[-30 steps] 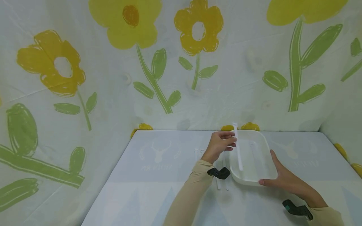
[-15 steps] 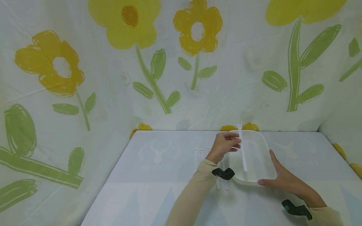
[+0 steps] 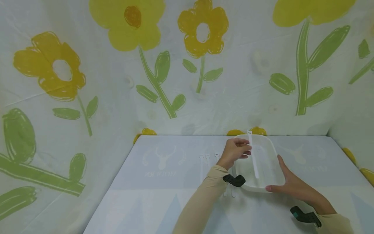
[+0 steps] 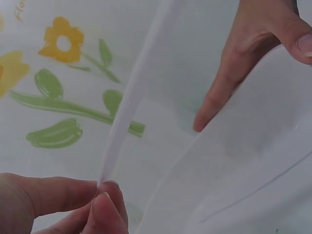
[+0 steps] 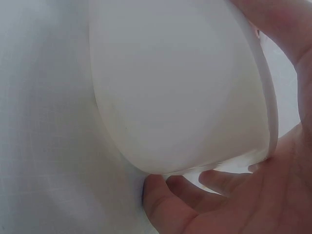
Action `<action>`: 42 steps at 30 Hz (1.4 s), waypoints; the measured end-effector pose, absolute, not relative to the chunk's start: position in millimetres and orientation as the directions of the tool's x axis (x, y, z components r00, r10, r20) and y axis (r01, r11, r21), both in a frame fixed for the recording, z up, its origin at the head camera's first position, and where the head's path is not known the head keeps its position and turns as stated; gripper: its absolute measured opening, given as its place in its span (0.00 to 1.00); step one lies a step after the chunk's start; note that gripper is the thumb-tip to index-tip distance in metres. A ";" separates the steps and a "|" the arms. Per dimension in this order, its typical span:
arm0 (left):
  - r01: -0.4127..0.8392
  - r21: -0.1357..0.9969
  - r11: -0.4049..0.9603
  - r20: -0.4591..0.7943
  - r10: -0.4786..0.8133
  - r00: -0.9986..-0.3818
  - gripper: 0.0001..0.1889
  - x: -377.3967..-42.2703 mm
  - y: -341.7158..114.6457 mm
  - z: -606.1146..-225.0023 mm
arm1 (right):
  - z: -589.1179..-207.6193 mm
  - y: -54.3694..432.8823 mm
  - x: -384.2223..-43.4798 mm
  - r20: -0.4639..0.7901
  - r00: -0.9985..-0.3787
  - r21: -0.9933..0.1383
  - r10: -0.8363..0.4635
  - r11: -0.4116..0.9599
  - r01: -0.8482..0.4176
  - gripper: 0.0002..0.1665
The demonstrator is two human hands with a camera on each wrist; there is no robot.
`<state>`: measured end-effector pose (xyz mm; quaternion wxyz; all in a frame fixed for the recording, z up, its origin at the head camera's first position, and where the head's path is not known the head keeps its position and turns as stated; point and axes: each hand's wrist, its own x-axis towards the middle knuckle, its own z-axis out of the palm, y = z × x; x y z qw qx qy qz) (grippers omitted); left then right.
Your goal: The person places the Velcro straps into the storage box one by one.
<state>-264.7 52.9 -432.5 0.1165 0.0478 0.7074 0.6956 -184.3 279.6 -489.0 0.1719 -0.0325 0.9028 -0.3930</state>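
Note:
My left hand (image 3: 236, 150) pinches a long, thin white plastic stick (image 3: 254, 159) between thumb and fingertips. Its slightly wider end points up and away, and its length stands in front of the white rectangular container (image 3: 270, 156). In the left wrist view the same stick (image 4: 129, 102) slants upward from my fingertips. With the thumb at the near rim and the other fingers along the side and underneath, my right hand (image 3: 295, 183) grips the container. The right wrist view shows those fingers (image 5: 168, 204) against the container's smooth underside (image 5: 180, 87).
Several similar white sticks (image 3: 201, 165) lie side by side on the pale patterned table (image 3: 163, 201), left of the container and partly hidden by my left arm. A flower-printed sheet (image 3: 228, 97) rises behind the table.
My left hand has shifted to the right with the stick, which now stands further across the container. The right hand and the container stay almost where they were.

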 end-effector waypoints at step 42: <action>-0.158 0.982 0.104 -0.173 0.147 -0.974 0.07 -266.2 103.7 -455.2 | -492.9 281.1 -181.5 -0.231 -0.950 -0.753 -0.211 0.657 0.037 0.84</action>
